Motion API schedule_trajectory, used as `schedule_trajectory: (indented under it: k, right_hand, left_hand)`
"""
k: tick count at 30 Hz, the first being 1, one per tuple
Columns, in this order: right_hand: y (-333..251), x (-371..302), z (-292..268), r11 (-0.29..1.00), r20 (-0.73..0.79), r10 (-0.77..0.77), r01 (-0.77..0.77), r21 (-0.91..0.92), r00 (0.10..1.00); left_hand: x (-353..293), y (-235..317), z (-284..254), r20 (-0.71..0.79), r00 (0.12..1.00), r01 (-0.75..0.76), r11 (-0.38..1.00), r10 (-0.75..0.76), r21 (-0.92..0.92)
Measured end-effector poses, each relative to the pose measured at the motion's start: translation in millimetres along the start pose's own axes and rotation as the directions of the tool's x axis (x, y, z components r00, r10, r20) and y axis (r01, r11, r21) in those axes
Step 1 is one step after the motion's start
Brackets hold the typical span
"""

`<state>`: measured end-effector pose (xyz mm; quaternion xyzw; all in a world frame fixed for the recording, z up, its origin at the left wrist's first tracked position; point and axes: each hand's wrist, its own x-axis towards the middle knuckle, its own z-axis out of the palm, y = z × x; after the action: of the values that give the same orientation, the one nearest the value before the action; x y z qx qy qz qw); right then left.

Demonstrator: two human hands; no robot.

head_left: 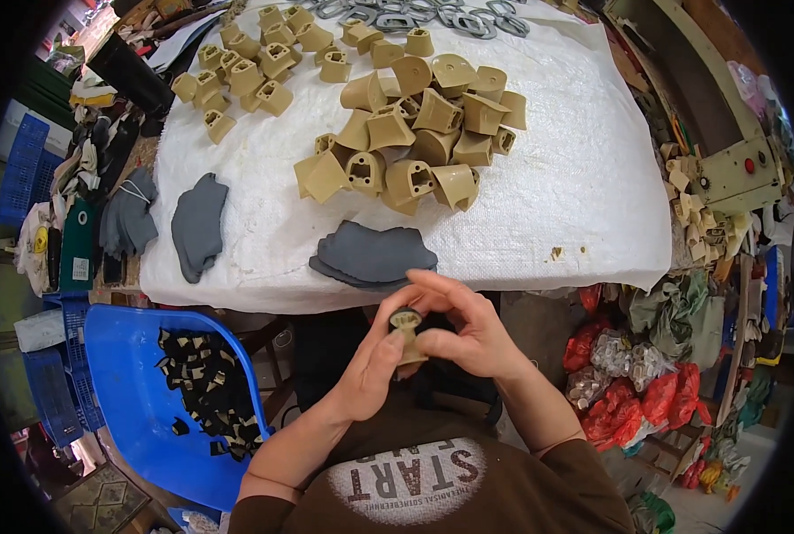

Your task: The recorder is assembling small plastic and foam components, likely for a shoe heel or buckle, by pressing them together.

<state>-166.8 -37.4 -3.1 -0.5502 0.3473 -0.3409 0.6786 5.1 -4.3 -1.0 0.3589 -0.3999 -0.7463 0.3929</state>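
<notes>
Close in front of my chest, just off the table's near edge, a small beige shoe heel (409, 348) with a dark rim at its top is between my hands. My left hand (369, 369) grips it from the left, thumb along its side. My right hand (475, 336) closes on it from the right, the thumb pressed to it and the fingers arched over. Right beyond my hands lies a stack of dark grey curved pieces of sheet material (375, 253). A heap of bare beige heels (415, 120) sits farther back on the table.
White woven sheeting (562, 196) covers the table. Smaller beige heels (246, 67) lie far left, grey rings (433, 16) at the back. More grey pieces (198, 227) lie left. A blue basin (112, 392) holds dark-covered heels. Red bags (633, 409) and a machine (740, 173) stand right.
</notes>
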Motion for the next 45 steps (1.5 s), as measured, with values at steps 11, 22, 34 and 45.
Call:
schedule_trajectory:
  k: [11,22,34,45]
  right_hand:
    - [6,1,6,0.839,-0.013,-0.411,0.373,-0.396,0.912]
    - [3,-2,17,0.710,-0.051,-0.530,0.410,-0.572,0.846]
    - [-2,-4,-6,0.945,0.098,-0.265,0.279,-0.170,0.959]
    - [0,-6,11,0.967,0.151,-0.194,0.215,-0.136,0.969]
  left_hand:
    - [3,0,10,0.012,0.940,0.260,0.691,-0.342,-0.674]
    - [-4,-4,13,-0.045,0.951,0.222,0.778,-0.306,-0.588]
    - [1,-8,-11,0.076,0.997,0.020,1.000,-0.021,0.010]
    - [-1,-6,9,-0.114,0.993,-0.056,0.914,0.011,-0.402]
